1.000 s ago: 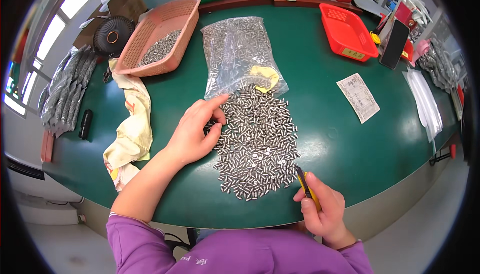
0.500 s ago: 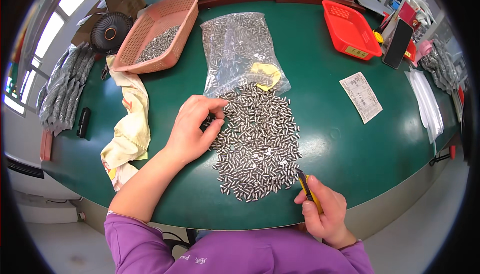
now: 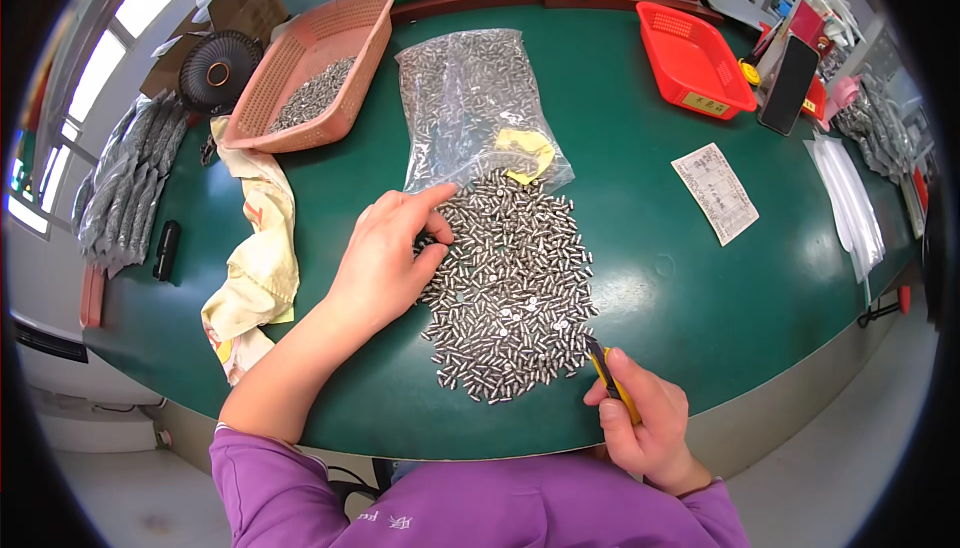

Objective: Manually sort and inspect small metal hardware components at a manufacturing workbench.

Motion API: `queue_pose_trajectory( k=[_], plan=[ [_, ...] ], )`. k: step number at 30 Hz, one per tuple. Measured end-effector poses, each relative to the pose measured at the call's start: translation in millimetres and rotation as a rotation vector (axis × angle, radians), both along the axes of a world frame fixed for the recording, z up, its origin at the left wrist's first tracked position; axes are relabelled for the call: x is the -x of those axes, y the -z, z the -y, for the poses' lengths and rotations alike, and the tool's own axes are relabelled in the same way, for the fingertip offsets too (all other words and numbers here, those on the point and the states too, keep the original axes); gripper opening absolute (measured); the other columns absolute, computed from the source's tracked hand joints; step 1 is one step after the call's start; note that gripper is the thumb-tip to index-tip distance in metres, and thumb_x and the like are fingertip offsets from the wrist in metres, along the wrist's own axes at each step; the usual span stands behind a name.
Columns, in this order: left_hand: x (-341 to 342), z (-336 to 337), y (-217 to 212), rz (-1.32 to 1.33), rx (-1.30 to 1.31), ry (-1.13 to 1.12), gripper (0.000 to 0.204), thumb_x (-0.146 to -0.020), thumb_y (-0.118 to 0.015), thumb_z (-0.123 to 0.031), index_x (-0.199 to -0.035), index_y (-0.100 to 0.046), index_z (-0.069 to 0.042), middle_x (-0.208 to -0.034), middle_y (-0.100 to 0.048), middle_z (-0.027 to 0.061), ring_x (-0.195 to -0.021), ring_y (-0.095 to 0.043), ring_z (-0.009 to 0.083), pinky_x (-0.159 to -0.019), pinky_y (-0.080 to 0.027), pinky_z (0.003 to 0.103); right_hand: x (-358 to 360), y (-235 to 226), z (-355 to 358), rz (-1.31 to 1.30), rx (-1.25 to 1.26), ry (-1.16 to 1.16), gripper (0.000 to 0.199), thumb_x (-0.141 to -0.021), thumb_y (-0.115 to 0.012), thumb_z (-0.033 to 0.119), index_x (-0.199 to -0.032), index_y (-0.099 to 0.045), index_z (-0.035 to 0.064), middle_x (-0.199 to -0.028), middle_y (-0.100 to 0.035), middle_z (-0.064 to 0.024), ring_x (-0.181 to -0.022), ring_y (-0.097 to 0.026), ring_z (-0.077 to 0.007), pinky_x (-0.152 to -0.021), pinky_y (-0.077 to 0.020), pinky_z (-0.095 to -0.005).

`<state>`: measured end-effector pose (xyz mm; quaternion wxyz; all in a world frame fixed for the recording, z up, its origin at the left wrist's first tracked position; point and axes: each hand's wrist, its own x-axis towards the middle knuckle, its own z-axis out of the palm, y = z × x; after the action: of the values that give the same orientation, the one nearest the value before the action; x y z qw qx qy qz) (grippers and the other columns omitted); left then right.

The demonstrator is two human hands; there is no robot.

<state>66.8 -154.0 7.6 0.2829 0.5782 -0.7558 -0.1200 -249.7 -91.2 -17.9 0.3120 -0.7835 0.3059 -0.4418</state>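
Observation:
A wide pile of small metal pins (image 3: 510, 298), shiny and pointed like screws, is spread on the green tabletop before me. At its upper left edge rests my left hand (image 3: 385, 258), index finger stretched toward the bag's mouth and thumb apart; the other fingers are curled and partly hidden. My right hand (image 3: 648, 426) grips a yellow and black utility knife (image 3: 618, 388), whose tip is at the pile's lower right edge. Beyond the pile lies a clear plastic bag (image 3: 465, 98) full of the same pins, with a yellow paper slip (image 3: 527, 153) near its mouth.
A pink basket (image 3: 350, 98) holding more pins stands at the far left, beside a black fan (image 3: 220, 68). A cloth (image 3: 255, 268) lies left of my arm. To the right are a red tray (image 3: 690, 58), a printed paper (image 3: 716, 193) and a phone (image 3: 790, 86).
My left index finger has straightened and reaches farther toward the bag's mouth. The right hand keeps the knife in nearly the same place, and the whole view has shifted slightly.

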Motion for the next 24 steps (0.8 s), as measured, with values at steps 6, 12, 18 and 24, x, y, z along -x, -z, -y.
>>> queue_pose_trajectory(
  k=[6,12,18,24],
  plan=[
    [1.0,2.1,5.1,-0.002,0.062,0.033,0.055,-0.078,-0.071,0.002,-0.132,-0.059,-0.004,-0.092,-0.070,0.0020,-0.096,-0.062,0.0263,-0.093,-0.049,0.041,0.6,-0.5,-0.2,-0.018,-0.001,0.004,0.058,-0.084,-0.065,-0.005,-0.141,-0.058,0.0009,-0.081,-0.071,-0.0081,-0.064,-0.068,-0.0208,-0.059,-0.0554,-0.0314],
    [2.5,4.3,10.5,0.004,0.057,0.027,0.053,-0.079,-0.072,0.004,-0.130,-0.058,-0.002,-0.088,-0.068,0.0028,-0.094,-0.063,0.0264,-0.091,-0.050,0.040,0.1,0.4,-0.2,-0.012,0.007,0.000,0.057,-0.085,-0.065,-0.004,-0.142,-0.057,0.0006,-0.081,-0.071,-0.0081,-0.064,-0.068,-0.0208,-0.059,-0.0552,-0.0315],
    [-5.4,4.2,9.5,0.020,0.158,0.047,0.044,-0.079,-0.069,0.003,-0.121,-0.060,-0.001,-0.088,-0.067,0.0050,-0.093,-0.063,0.0281,-0.090,-0.049,0.043,0.0,-3.0,-1.2,-0.022,-0.002,-0.004,0.056,-0.086,-0.065,-0.004,-0.141,-0.058,-0.0005,-0.081,-0.071,-0.0088,-0.064,-0.068,-0.0210,-0.059,-0.0549,-0.0312],
    [-52.0,-7.4,-21.9,-0.045,0.179,-0.319,0.041,-0.084,-0.068,0.004,-0.123,-0.058,-0.002,-0.089,-0.064,0.0043,-0.088,-0.065,0.0184,-0.083,-0.053,0.032,0.8,-1.8,-1.2,-0.010,-0.033,-0.001,0.054,-0.085,-0.064,-0.005,-0.139,-0.059,-0.0026,-0.080,-0.071,-0.0107,-0.064,-0.068,-0.0210,-0.059,-0.0544,-0.0306]
  ],
)
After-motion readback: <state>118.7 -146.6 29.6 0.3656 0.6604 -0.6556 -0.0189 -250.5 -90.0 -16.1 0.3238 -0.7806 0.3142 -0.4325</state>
